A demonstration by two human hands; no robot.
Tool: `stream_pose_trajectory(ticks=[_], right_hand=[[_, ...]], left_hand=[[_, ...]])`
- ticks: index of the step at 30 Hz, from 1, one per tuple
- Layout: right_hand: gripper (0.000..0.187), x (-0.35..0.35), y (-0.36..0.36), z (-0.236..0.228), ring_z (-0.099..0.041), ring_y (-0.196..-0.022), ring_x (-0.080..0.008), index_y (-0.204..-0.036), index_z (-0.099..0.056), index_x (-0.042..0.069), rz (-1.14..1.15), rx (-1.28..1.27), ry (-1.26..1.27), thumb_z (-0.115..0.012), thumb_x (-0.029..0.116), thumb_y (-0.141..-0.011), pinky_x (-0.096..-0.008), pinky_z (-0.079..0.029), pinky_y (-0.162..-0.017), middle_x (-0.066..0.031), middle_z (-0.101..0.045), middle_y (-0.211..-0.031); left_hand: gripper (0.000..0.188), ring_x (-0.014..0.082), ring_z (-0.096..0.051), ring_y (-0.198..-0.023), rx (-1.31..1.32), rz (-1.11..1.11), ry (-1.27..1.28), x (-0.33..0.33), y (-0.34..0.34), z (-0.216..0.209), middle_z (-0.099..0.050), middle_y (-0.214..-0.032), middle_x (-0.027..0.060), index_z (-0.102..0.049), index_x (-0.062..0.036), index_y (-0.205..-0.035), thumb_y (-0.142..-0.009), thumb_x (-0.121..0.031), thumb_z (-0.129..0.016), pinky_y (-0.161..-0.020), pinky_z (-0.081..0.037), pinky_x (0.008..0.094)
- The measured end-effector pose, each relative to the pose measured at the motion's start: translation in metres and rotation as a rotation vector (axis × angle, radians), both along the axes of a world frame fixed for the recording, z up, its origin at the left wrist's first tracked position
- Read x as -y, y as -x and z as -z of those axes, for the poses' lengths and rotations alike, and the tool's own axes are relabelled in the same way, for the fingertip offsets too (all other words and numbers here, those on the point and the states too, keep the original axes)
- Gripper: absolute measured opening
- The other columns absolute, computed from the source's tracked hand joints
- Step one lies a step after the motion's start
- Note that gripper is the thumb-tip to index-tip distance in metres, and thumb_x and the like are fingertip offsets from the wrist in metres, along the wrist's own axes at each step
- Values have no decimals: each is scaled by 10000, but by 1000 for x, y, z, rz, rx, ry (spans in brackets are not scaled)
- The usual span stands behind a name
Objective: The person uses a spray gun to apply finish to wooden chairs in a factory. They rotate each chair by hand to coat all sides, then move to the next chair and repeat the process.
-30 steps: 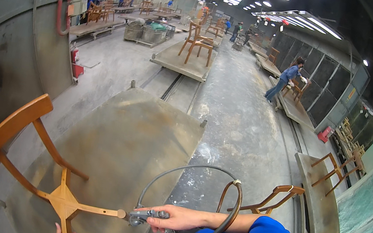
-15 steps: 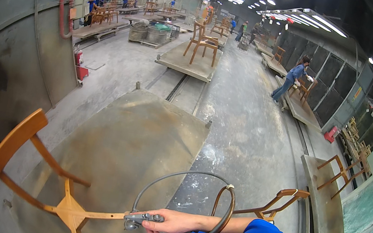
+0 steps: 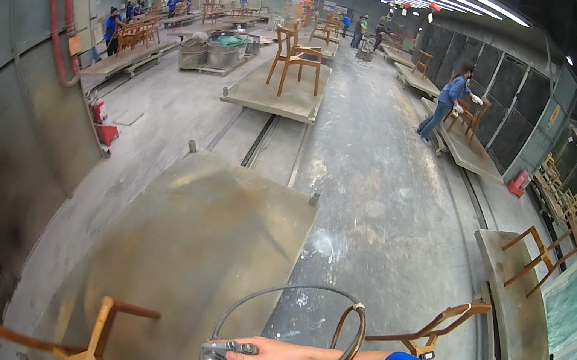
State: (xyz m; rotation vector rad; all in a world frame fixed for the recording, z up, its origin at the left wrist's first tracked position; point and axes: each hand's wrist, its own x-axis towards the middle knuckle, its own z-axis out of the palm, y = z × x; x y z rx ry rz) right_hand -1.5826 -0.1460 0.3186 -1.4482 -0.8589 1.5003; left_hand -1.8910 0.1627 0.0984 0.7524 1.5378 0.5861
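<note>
My right hand (image 3: 267,356) reaches in from the lower right, its fingers closed around a grey metal spray gun (image 3: 228,351). From the gun a dark hose (image 3: 295,284) arcs up and loops back over my forearm. Left of the gun, a light-brown wooden chair frame (image 3: 100,335) shows at the bottom edge, its lower part cut off. There is a gap between the gun and the frame. Beneath both lies a large, stained flat platform (image 3: 220,222). My left hand is out of view.
Ahead, an orange-brown chair (image 3: 296,63) stands on another platform (image 3: 272,97). Close by my right arm is a wooden chair (image 3: 431,333); a further one (image 3: 544,257) rests on the right-hand platform (image 3: 508,324). A person in blue (image 3: 446,107) works at a chair. Floor rails (image 3: 258,141) run ahead.
The chair frame has turned and sunk toward the bottom edge, away from the spray gun. My left hand, barely visible at the lower edge before, has left the view. The whole view has shifted slightly.
</note>
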Motion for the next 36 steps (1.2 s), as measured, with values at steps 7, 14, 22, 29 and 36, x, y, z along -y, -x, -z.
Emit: stream_pose_trajectory(ticks=[7,14,22,29,36], right_hand=[[612,37,-119,17,-552,-821,-76,-1592,-330,185,95,-67,20,-470,467,-1067,-248,-481,-746,24,-611,-904],[600,34,-162,24,-557,-831,-80,-1597,-318,199,79,-125,55,-467,449,-1072,-252,-492,-766,12,-614,-915],[634,28,-165,19,-556,-818,-67,-1602,-301,205,8,-148,20,-452,501,-1063,-226,-462,-657,23,-606,-919],[642,14,-118,24,-549,-804,-50,-1603,-293,183,130,-155,37,-453,493,-1064,-216,-424,-591,35,-608,-924],[569,-3,27,11,-563,-763,-41,-1449,-444,134,179,-128,-9,-450,541,-1050,-216,-410,-546,37,-621,-877]], left_hand=[[248,257,-634,-838,44,-716,-42,-61,-144,48,-678,-1031,138,-676,-6,-974,-853,-223,-682,-672,-511,401],[266,275,-629,-833,152,-880,-92,-84,-186,71,-668,-1049,155,-665,10,-992,-838,-206,-667,-675,-512,408],[337,292,-629,-853,338,-727,-94,-75,-166,69,-661,-1077,173,-655,39,-1040,-823,-219,-656,-702,-520,416],[593,256,-582,-1008,446,-604,-55,-159,-151,93,-625,-1160,175,-573,-5,-1238,-838,-421,-707,-881,-456,441],[1056,260,-465,-1229,358,55,-102,-93,-51,101,-480,-1354,94,-342,-102,-1508,-774,-784,-676,-1075,-333,449]])
